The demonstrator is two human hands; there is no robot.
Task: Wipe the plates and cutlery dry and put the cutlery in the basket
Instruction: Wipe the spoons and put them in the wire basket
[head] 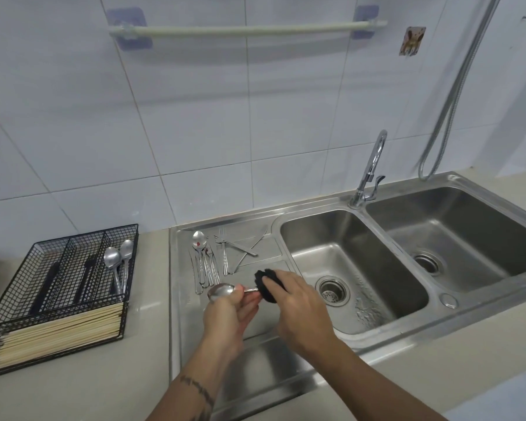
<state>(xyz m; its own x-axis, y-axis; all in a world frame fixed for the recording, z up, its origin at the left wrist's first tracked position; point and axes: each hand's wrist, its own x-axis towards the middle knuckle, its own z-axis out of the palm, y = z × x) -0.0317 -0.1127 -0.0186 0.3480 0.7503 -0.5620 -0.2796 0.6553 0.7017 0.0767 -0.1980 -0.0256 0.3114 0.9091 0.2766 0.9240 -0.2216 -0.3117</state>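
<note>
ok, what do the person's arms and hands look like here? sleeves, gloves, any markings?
Both forearms are bare as far as the frame shows, with no sleeves in view. No gloves, rings, watch or bracelets visible on the left hand or the right hand. The left forearm carries a dark tattoo running along it near the wrist; its design is too blurred to read.

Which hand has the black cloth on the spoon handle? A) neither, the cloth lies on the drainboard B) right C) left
B: the right hand grips the black cloth around the handle of the spoon, while the left hand holds the spoon near its bowl.
</note>
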